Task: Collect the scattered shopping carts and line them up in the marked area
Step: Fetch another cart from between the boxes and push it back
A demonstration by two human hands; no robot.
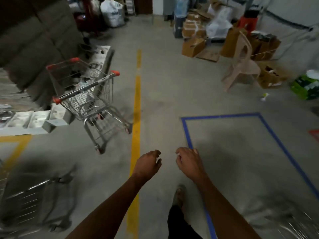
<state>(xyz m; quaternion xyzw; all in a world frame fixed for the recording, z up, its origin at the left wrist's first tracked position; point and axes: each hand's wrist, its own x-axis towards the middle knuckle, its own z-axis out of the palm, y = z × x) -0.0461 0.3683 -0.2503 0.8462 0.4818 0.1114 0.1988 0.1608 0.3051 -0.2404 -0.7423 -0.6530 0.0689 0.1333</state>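
Observation:
A small metal shopping cart (89, 100) with red handle ends stands on the concrete floor, left of a yellow floor line (136, 104). A second cart (29, 195), blurred, sits at the lower left edge. Another wire cart's corner (296, 226) shows blurred at the bottom right. The marked area (187, 133) is a blue tape rectangle on the floor at right, with nothing inside that I can see. My left hand (148, 165) and my right hand (189, 163) hang out in front of me with fingers loosely curled, holding nothing, well short of the standing cart.
Cardboard boxes (193, 46), white bags (218, 25) and a plastic chair (241, 66) crowd the back right. Stacked goods and white trays (34, 120) line the left side. A green pack (305, 87) lies at the right edge. My foot (179, 195) is on the floor below my hands.

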